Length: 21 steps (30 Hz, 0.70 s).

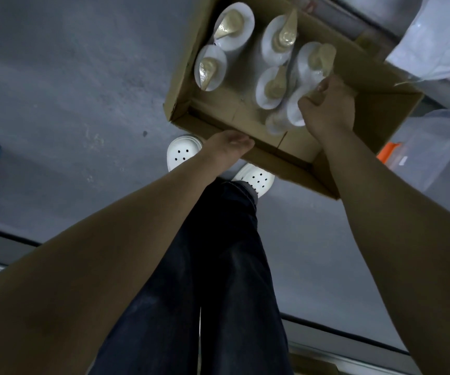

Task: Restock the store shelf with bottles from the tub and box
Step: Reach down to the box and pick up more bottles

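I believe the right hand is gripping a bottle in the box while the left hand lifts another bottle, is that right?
Not quite. The left hand holds no bottle; it rests on the near rim of the box. The right hand does grip a bottle in the box, as the head view shows.

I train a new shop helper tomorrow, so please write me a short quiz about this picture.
1. Fill in: the left hand lies at the near ____ of the cardboard box.
2. Which hand grips a pump bottle by its top? A) left hand B) right hand C) neither
3. True or false: the box is empty.
Key: 1 rim; 2 B; 3 false, several pump bottles stand in it.
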### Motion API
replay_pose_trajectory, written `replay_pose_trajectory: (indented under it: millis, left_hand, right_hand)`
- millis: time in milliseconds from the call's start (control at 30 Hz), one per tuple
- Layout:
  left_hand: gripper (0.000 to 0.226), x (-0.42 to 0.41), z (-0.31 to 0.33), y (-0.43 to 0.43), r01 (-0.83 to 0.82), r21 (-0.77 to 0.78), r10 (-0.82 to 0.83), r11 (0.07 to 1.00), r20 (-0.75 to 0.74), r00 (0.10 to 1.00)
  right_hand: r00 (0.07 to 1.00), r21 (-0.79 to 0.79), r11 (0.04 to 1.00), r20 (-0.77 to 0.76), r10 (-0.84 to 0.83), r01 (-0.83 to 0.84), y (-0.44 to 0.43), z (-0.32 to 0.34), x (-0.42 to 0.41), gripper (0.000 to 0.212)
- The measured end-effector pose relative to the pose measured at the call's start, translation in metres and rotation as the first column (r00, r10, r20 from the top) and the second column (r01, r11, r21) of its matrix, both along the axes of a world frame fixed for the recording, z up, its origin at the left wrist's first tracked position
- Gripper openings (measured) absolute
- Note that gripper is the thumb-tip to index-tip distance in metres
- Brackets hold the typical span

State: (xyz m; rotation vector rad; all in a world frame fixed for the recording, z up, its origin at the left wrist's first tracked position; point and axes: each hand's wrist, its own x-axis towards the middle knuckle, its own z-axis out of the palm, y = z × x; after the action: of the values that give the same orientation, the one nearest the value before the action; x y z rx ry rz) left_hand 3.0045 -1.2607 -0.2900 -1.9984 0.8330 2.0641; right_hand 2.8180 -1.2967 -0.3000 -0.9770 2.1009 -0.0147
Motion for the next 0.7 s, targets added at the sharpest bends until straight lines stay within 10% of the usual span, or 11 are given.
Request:
replay_pose_trajectory:
  millis: [333,500,700]
  left_hand:
    - [0.073,-0.033,0.037,0.023,0.095,-0.295,-0.161,0.951,-0.208,0.965]
    - [0.099,-0.04,0.064,0.027,0.144,-0.565,-0.14,0.813,0.05,0.989]
    - [0.075,-0.019,0.139,0.004,0.016,-0.702,-0.058,0.712,-0.035,0.998]
  right_hand:
    - [0.977,-0.065,0.975,0.05,-0.209,0.212,0.038,0.095,0.024,0.035]
    - [0.883,-0.134,0.874,0.124,-0.453,0.467,0.033,0.145,0.045,0.035]
    - [0.806,-0.173,0.797,0.273,-0.525,0.579,0.033,0.219,0.066,0.04]
